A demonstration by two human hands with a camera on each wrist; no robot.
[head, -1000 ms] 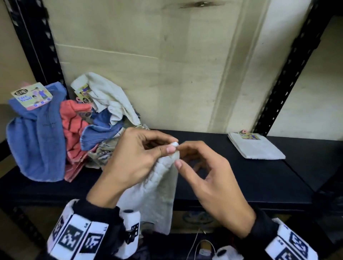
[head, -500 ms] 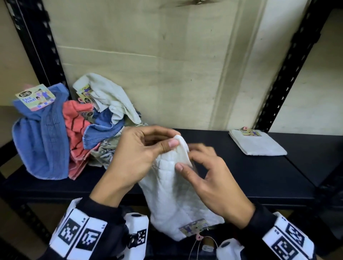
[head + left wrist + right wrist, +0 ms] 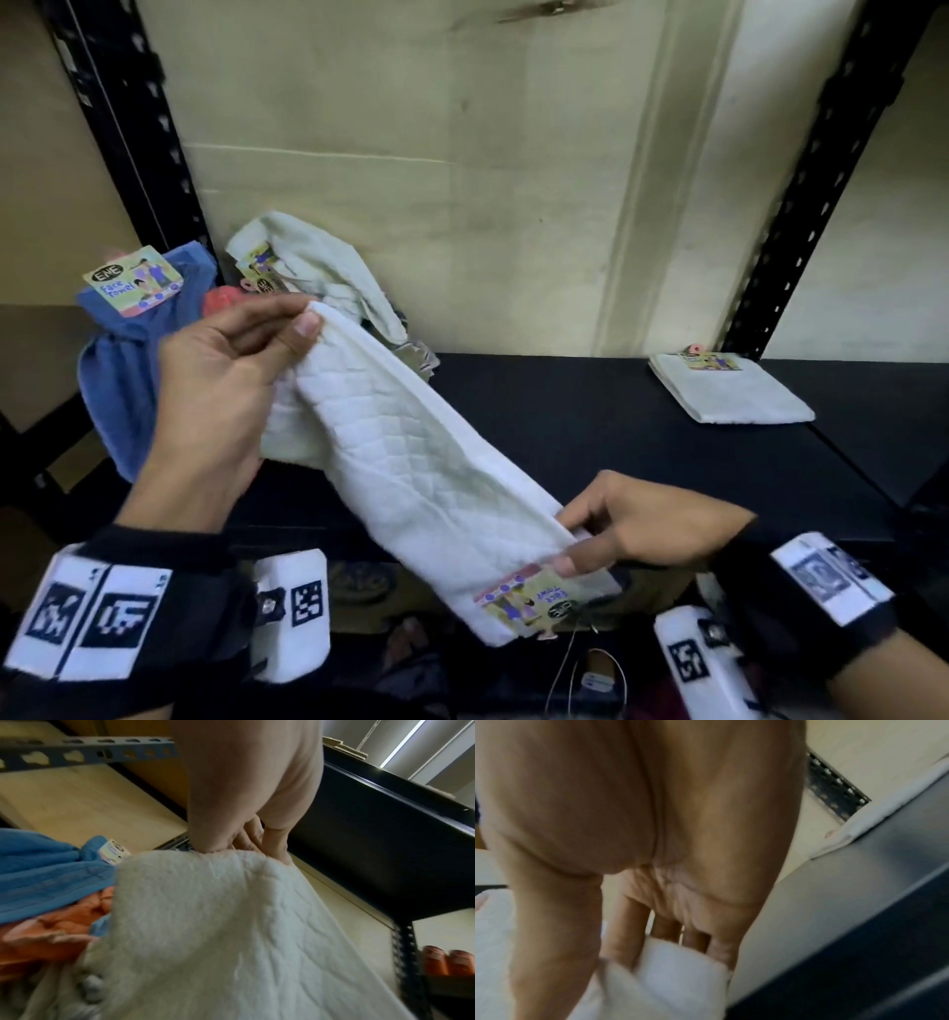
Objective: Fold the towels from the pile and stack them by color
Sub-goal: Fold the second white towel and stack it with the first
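I held the white towel [image 3: 411, 462] stretched slantwise in the air before the black shelf [image 3: 590, 411], my left hand [image 3: 221, 380] pinching its upper corner by the pile [image 3: 154, 329], my right hand [image 3: 631, 524] pinching its lower end beside the label [image 3: 529, 601], well apart from the folded white towel [image 3: 729, 393] lying on the shelf.

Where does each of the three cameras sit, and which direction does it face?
Head: worn on the head, looking forward and down at the black shelf; shows left hand, right hand and both sleeves, stretching the white towel.
Left wrist: on the left wrist, looking along the palm toward the fingertips pinching the towel corner.
Right wrist: on the right wrist, looking along the palm toward the fingers holding the towel's other end.
Shared: every view shows the white towel; head and left wrist also show the blue towel.
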